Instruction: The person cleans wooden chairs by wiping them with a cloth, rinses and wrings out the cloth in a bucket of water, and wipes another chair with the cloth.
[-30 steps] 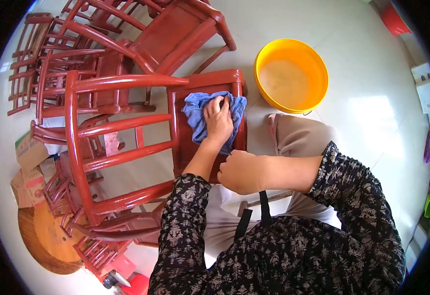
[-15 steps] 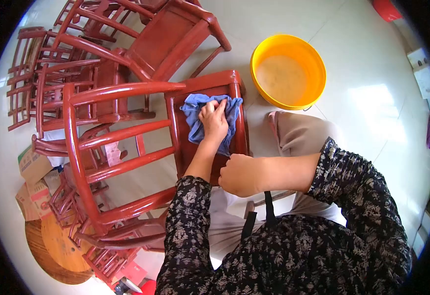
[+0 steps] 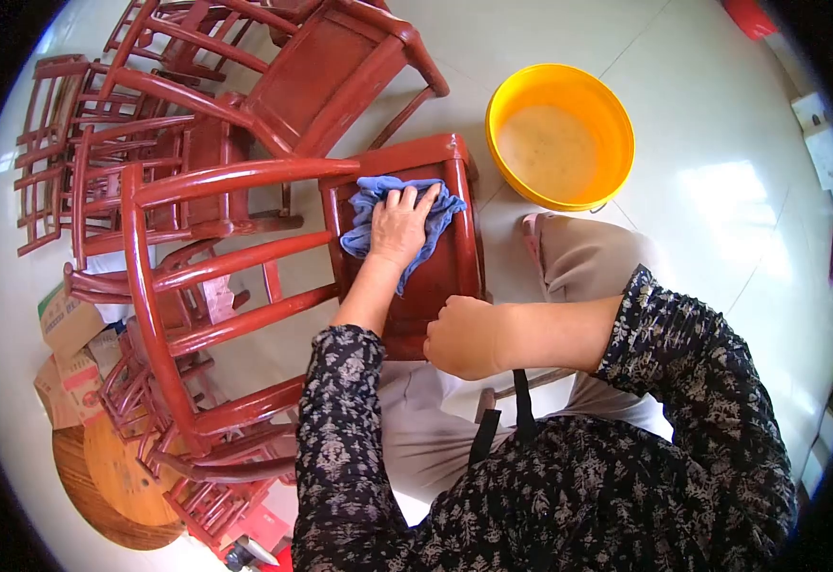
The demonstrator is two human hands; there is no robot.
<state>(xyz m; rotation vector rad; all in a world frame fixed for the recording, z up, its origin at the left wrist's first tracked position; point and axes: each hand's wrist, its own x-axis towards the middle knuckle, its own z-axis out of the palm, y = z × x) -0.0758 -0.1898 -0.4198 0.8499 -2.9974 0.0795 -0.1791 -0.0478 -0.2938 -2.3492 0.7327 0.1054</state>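
A blue cloth (image 3: 364, 205) lies bunched on the seat of a red wooden chair (image 3: 426, 276). My left hand (image 3: 400, 229) presses down on this cloth, fingers bent over it, near the far half of the seat. At the seat's near right corner rests my right hand (image 3: 459, 336), curled with its back toward me. It seems to grip the corner, though its fingertips are hidden. The chair's slatted back (image 3: 245, 262) extends to the left.
A yellow bucket (image 3: 617, 143) with cloudy water stands beyond the chair, to the right. More red chairs (image 3: 316, 81) crowd the upper left. Cardboard boxes (image 3: 69, 324) and a round wooden tabletop (image 3: 78, 481) are at lower left. My knee (image 3: 593, 253) is beside the seat.
My left hand and the blue cloth have slid slightly left across the seat, and the left forearm has shifted left too. My right hand stays at the seat corner.
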